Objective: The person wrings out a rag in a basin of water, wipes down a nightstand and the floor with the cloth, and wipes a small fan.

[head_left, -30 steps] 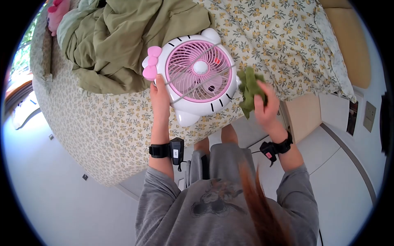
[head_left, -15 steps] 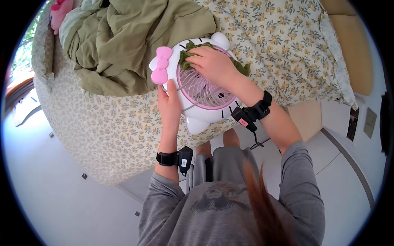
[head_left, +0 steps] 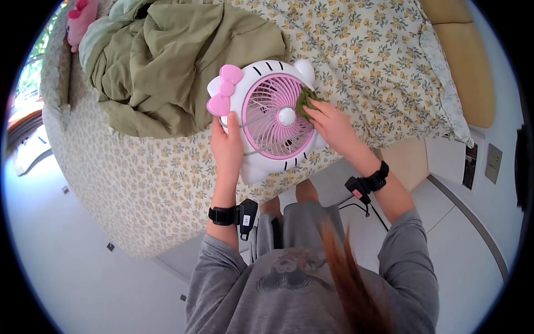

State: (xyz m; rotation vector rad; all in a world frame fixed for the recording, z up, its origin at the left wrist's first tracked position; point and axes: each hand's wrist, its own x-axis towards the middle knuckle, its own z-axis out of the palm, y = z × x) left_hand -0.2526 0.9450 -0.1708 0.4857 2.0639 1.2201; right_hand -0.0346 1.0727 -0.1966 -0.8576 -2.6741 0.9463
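Observation:
A white and pink cat-shaped fan (head_left: 268,100) with a pink bow (head_left: 226,89) is tilted over the near edge of the bed. My left hand (head_left: 227,146) grips its left rim just below the bow, thumb on the front. On the grille's right side, my right hand (head_left: 332,125) presses a crumpled green cloth (head_left: 305,102) against the pink ring. Part of the cloth is hidden under the fingers. Grey cord strands cross the grille from the left rim.
The bed's floral sheet (head_left: 150,183) spreads under the fan. An olive blanket (head_left: 161,67) lies bunched at the upper left, with a pink plush toy (head_left: 81,25) beyond it. A wall socket (head_left: 493,163) is at the right.
My right hand with the green cloth went from beside the fan up across the top of the grille, then back to its right side. The fan has shifted slightly and turned.

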